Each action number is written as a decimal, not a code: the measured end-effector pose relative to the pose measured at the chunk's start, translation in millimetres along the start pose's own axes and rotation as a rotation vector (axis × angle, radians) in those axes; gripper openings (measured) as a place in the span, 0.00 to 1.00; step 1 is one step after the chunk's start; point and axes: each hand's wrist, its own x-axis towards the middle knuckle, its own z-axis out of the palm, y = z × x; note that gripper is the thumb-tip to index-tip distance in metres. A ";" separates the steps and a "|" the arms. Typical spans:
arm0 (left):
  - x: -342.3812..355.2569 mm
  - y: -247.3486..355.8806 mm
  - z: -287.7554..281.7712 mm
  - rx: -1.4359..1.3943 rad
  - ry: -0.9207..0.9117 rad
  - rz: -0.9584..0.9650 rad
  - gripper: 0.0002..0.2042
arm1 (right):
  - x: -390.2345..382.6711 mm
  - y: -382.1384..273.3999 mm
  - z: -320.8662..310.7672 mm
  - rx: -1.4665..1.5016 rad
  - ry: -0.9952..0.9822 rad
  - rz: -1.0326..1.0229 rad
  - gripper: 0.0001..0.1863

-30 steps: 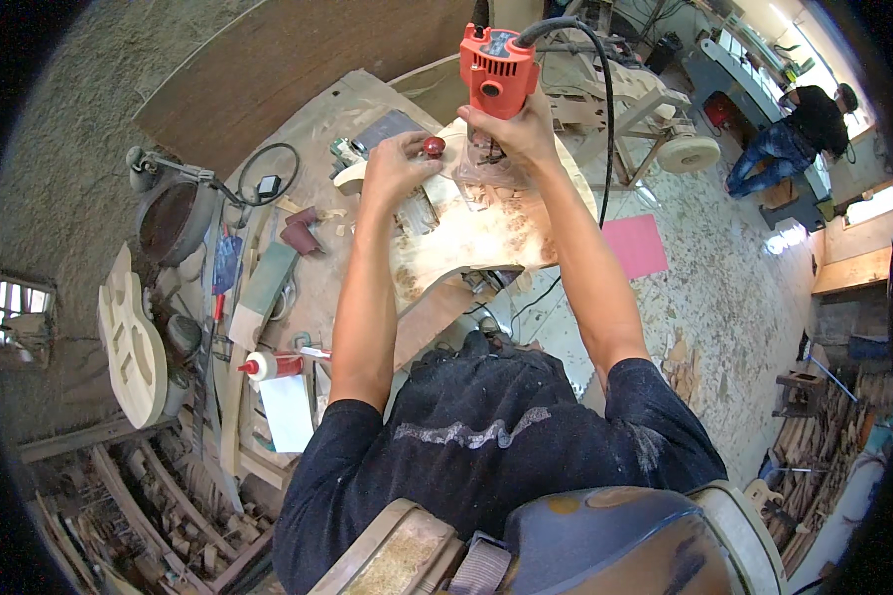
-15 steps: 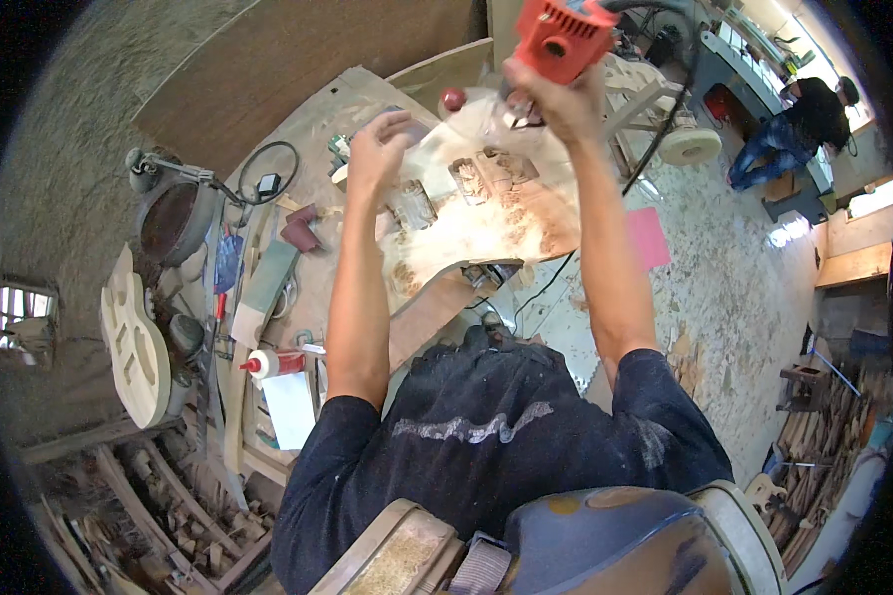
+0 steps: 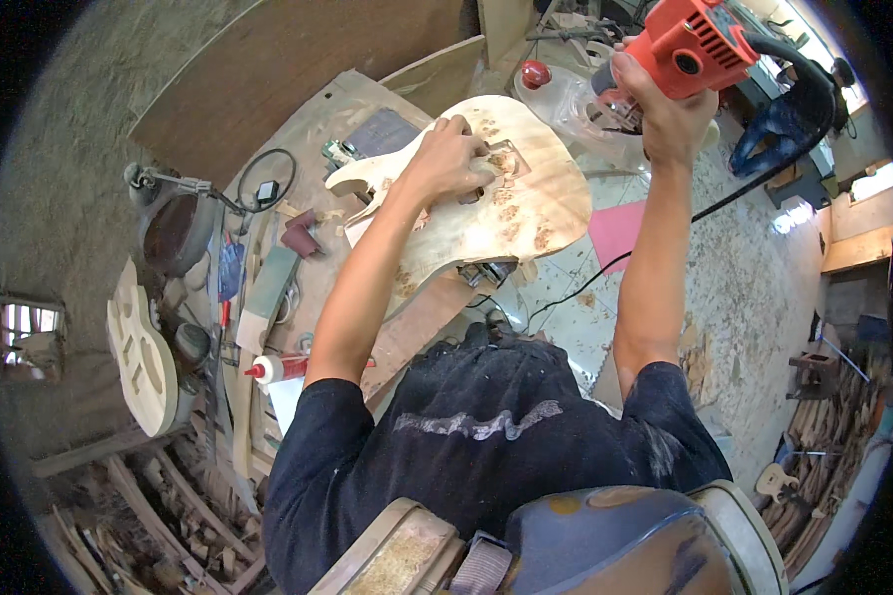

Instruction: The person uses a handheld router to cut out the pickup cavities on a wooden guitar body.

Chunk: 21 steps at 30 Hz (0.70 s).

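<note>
My right hand grips a red electric router, held up at the right of the bench. The router has a round red knob and a clear plastic guard or base; its bit is hard to make out. A pale burl-wood guitar body with routed cavities lies flat on the bench. My left hand rests on the body, fingers bent into a cavity near its middle; the fingertips are partly hidden. The router is apart from the wood.
A black cord trails from the router to the floor. Left on the bench are sandpaper, a red-capped white bottle and a lamp. Another guitar body stands farther left. A person is at the far right.
My right hand has swung the router right, off the guitar body. My left hand has come down from above the bench onto the body's cavity. Loose shavings over the wood have thinned.
</note>
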 end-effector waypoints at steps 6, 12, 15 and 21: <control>13.6 -3.1 1.6 0.023 -0.047 -0.092 0.27 | -7.1 -15.8 -10.1 0.061 -0.004 -0.029 0.24; 12.3 48.2 3.8 0.187 0.054 -0.273 0.32 | -9.8 -23.8 -24.4 0.059 0.010 -0.122 0.26; 14.1 51.6 8.3 0.164 0.058 -0.317 0.30 | -10.4 -27.5 -27.8 0.039 0.029 -0.119 0.26; 26.5 17.1 17.4 -0.099 0.117 -0.352 0.21 | -11.1 -33.0 -39.0 -0.027 0.039 -0.200 0.26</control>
